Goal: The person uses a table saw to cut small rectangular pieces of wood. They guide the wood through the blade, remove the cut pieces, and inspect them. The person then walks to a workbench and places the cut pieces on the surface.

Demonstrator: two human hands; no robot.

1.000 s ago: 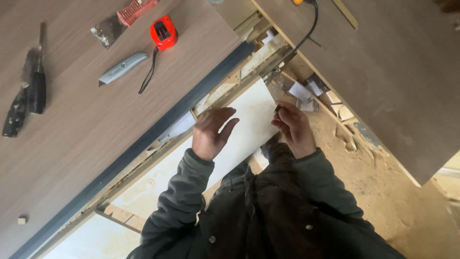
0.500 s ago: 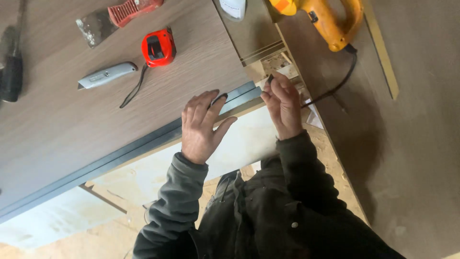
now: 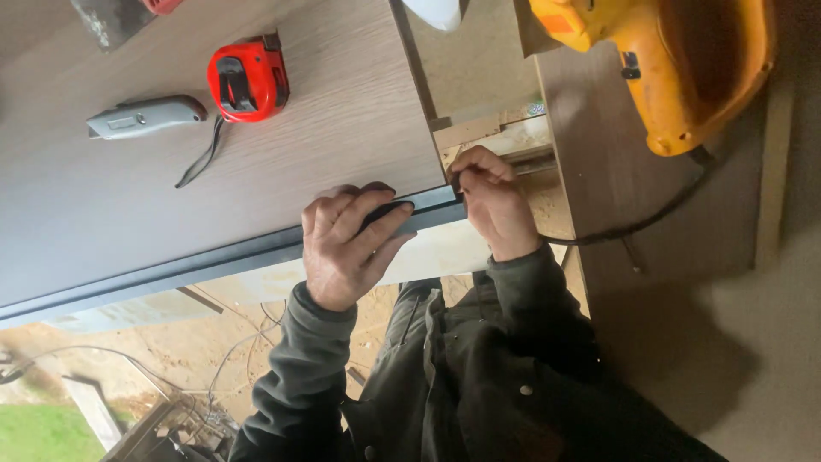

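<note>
Our left hand (image 3: 351, 248) lies flat, fingers spread over the panel's dark edge strip (image 3: 214, 265); our right hand (image 3: 492, 201), at three o'clock, pinches the strip's end. We should press firmly and keep the strip aligned.

A single head-worn camera is looking steeply down the person's own chest and sleeves, so the dark jacket is filling the lower middle of the frame. The view is sitting rolled: the wood-grain surface (image 3: 256, 171) is running at a slant across the upper left. It is looking from close range, with the left hand (image 3: 346, 248) and right hand (image 3: 494, 201) lying near the centre. A red tape measure (image 3: 248, 79) and a yellow power tool (image 3: 676, 68) are sitting toward the top edge, the tool partly cropped. No second view is sharing the scene.
</note>
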